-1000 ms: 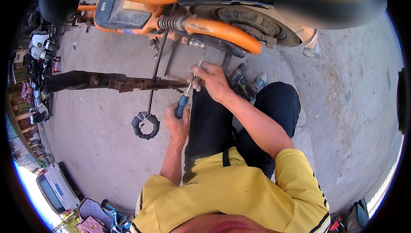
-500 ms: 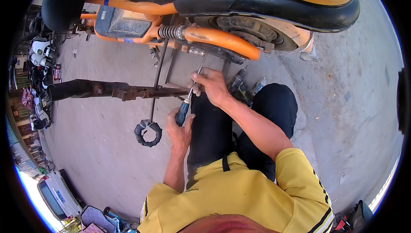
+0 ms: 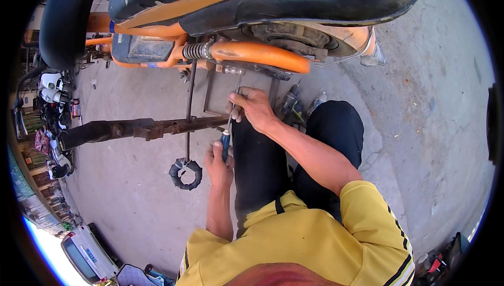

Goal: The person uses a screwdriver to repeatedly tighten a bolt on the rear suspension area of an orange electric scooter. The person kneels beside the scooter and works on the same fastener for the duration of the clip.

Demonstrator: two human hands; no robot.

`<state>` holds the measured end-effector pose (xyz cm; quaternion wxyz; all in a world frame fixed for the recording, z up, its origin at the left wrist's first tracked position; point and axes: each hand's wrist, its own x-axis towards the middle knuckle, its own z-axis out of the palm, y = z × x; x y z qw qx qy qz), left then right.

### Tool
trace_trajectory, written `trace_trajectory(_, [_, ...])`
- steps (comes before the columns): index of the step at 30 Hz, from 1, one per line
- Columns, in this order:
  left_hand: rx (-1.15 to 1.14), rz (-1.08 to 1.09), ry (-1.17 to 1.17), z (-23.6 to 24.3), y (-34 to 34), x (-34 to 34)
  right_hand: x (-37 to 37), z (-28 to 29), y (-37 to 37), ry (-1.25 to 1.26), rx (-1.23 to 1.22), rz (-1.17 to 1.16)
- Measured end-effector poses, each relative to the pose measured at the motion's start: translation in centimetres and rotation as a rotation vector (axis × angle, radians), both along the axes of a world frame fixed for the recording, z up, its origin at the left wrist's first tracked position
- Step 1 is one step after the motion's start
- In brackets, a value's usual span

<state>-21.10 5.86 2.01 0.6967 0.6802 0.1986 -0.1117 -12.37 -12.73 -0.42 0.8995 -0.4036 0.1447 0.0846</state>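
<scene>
An orange and black two-wheeler [image 3: 262, 53] is raised above my knees. My left hand [image 3: 218, 162] is closed round the blue handle [image 3: 226, 140] of a screwdriver. Higher up, my right hand [image 3: 252, 108] pinches the tool's thin metal shaft, whose tip reaches a silvery cylindrical fitting [image 3: 232, 70] below the orange tube and coiled spring [image 3: 197, 50]; whether it touches is unclear. Left of my hands, a rusty steel beam [image 3: 155, 131] crosses an upright rod that ends in a black taped ring [image 3: 185, 181].
A drill-like tool [image 3: 291, 97] and a plastic bottle [image 3: 317, 102] lie by my right knee. A steel frame [image 3: 210, 91] stands under the vehicle. Parked scooters [image 3: 52, 91] line the left side; a white car [image 3: 89, 252] is at lower left.
The view has shifted, with the vehicle's upper body moving left in the picture and the floor items slightly. Both hands stay on the screwdriver, now held a little more upright.
</scene>
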Motion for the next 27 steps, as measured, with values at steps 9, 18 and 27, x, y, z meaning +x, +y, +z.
trace_trajectory(9, [0.831, -0.119, -0.583, -2.7, 0.2, -0.7, 0.2, 1.8, -2.8, -0.104, -0.677, 0.148])
trace_trajectory(18, [0.914, -0.184, -0.820, -2.9, -0.5, -0.9, 4.3, 8.6, -8.7, -0.696, -1.582, -0.454])
trace_trajectory(27, [0.826, -0.205, -0.739, -3.7, -0.1, -1.2, 9.7, 10.2, -10.2, -0.129, -1.079, 0.630])
